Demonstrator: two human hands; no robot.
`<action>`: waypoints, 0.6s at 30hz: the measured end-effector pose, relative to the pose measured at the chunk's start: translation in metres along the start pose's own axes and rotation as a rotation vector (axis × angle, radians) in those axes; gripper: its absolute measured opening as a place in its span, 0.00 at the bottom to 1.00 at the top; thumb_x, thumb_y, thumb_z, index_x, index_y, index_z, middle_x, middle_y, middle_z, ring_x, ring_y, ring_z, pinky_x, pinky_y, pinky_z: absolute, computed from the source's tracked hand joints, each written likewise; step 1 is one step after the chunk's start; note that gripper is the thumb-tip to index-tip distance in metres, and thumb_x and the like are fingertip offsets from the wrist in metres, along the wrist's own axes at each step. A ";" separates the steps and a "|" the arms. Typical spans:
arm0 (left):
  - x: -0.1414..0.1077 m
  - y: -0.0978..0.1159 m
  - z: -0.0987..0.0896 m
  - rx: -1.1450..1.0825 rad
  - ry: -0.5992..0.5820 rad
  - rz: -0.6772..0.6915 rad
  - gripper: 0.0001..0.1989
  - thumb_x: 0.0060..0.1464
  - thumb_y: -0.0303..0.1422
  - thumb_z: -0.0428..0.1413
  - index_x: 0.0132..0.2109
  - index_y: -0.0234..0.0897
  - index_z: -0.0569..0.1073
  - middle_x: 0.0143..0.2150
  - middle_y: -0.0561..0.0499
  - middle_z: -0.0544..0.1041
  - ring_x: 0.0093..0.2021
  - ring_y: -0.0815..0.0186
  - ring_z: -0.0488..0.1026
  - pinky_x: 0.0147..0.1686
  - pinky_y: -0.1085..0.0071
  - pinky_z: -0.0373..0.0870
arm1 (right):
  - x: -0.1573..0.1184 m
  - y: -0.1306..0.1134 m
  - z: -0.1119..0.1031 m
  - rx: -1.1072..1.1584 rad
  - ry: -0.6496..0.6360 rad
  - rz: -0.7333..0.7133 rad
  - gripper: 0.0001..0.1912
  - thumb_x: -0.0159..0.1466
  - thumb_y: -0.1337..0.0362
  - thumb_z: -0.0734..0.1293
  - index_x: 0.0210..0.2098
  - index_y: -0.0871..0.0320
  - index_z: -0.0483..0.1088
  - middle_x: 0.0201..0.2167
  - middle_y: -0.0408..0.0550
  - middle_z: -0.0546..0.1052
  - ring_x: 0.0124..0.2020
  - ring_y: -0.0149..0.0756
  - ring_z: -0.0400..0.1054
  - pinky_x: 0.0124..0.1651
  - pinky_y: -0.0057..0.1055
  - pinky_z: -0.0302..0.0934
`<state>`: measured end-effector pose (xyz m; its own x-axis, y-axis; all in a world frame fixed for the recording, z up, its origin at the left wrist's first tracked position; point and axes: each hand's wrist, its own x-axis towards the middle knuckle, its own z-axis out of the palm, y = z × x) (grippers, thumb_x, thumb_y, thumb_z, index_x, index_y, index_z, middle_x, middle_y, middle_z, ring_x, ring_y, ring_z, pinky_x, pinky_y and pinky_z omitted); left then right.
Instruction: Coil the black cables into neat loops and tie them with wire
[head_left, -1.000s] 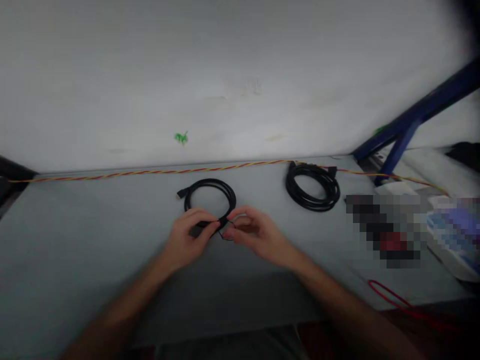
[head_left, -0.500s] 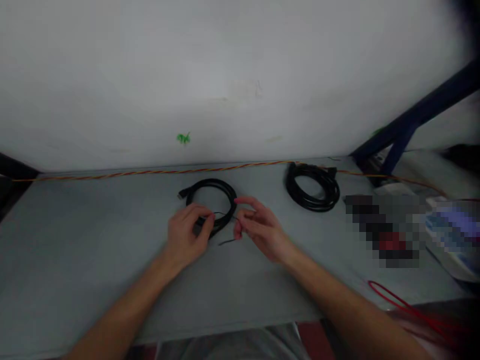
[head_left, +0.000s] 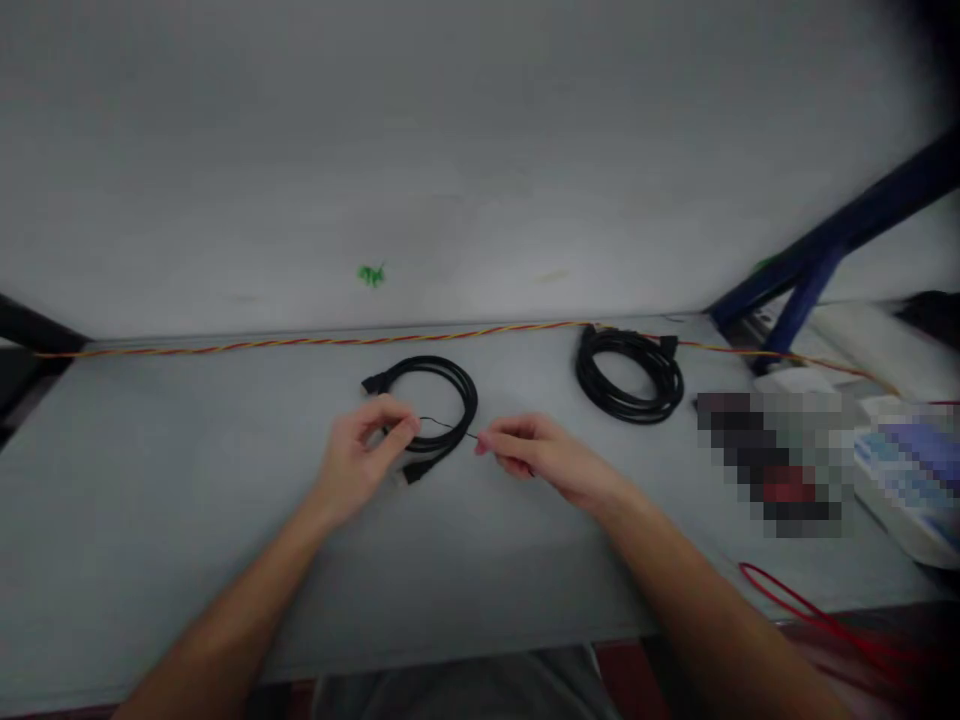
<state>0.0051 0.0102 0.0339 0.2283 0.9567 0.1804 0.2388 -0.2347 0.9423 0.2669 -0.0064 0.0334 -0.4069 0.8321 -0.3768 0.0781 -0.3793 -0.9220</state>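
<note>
A coiled black cable [head_left: 471, 395] with a plug at each end lies on the grey table. Between my two hands a thin black tie wire [head_left: 448, 425] stretches across the coil's near right part. My left hand [head_left: 367, 450] pinches one end of the wire over the coil's left side. To the right of the coil, my right hand [head_left: 544, 455] pinches the other end, fingers curled in. Whether the wire passes under the cable or only over it, I cannot tell.
Another coiled black cable [head_left: 589, 380] lies at the back right. A red-and-yellow twisted wire [head_left: 300, 342] runs along the wall. At right are a blurred-out dark object [head_left: 750, 450], a blue-and-white object [head_left: 896, 480], a blue frame [head_left: 810, 275] and a red cord [head_left: 795, 598].
My hands have drawn apart, the right one moving right and closing its fingers. The wire is straighter, and the coil's near plug has come into view.
</note>
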 end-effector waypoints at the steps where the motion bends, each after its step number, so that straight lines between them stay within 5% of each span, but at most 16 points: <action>1: 0.001 0.000 -0.002 -0.085 -0.061 -0.074 0.12 0.60 0.41 0.64 0.35 0.36 0.78 0.33 0.50 0.78 0.36 0.65 0.75 0.39 0.70 0.71 | -0.001 -0.002 -0.003 -0.018 0.002 0.004 0.25 0.60 0.41 0.73 0.35 0.61 0.79 0.18 0.36 0.63 0.21 0.27 0.51 0.26 0.30 0.43; 9: 0.001 0.008 -0.015 -0.170 -0.564 -0.317 0.17 0.58 0.44 0.63 0.30 0.35 0.73 0.27 0.55 0.68 0.29 0.70 0.63 0.30 0.73 0.58 | -0.007 -0.007 -0.011 -0.113 0.079 -0.074 0.22 0.57 0.45 0.77 0.32 0.59 0.80 0.24 0.41 0.72 0.27 0.29 0.59 0.29 0.29 0.49; 14: 0.001 0.019 -0.020 -0.074 -0.713 -0.350 0.19 0.59 0.46 0.60 0.29 0.35 0.70 0.25 0.57 0.61 0.27 0.71 0.57 0.27 0.72 0.51 | -0.013 -0.008 -0.008 -0.201 0.024 -0.148 0.21 0.60 0.45 0.75 0.31 0.59 0.80 0.24 0.41 0.72 0.27 0.30 0.60 0.30 0.29 0.52; 18: 0.002 0.020 -0.021 0.064 -0.684 -0.326 0.16 0.59 0.42 0.58 0.29 0.35 0.70 0.25 0.57 0.62 0.28 0.70 0.58 0.28 0.73 0.53 | -0.016 -0.007 -0.007 -0.303 0.004 -0.128 0.21 0.63 0.45 0.74 0.34 0.58 0.82 0.22 0.41 0.72 0.25 0.30 0.59 0.28 0.29 0.51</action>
<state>-0.0096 0.0113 0.0592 0.6661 0.6643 -0.3391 0.4439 0.0123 0.8960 0.2792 -0.0142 0.0448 -0.4273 0.8673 -0.2555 0.2937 -0.1341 -0.9465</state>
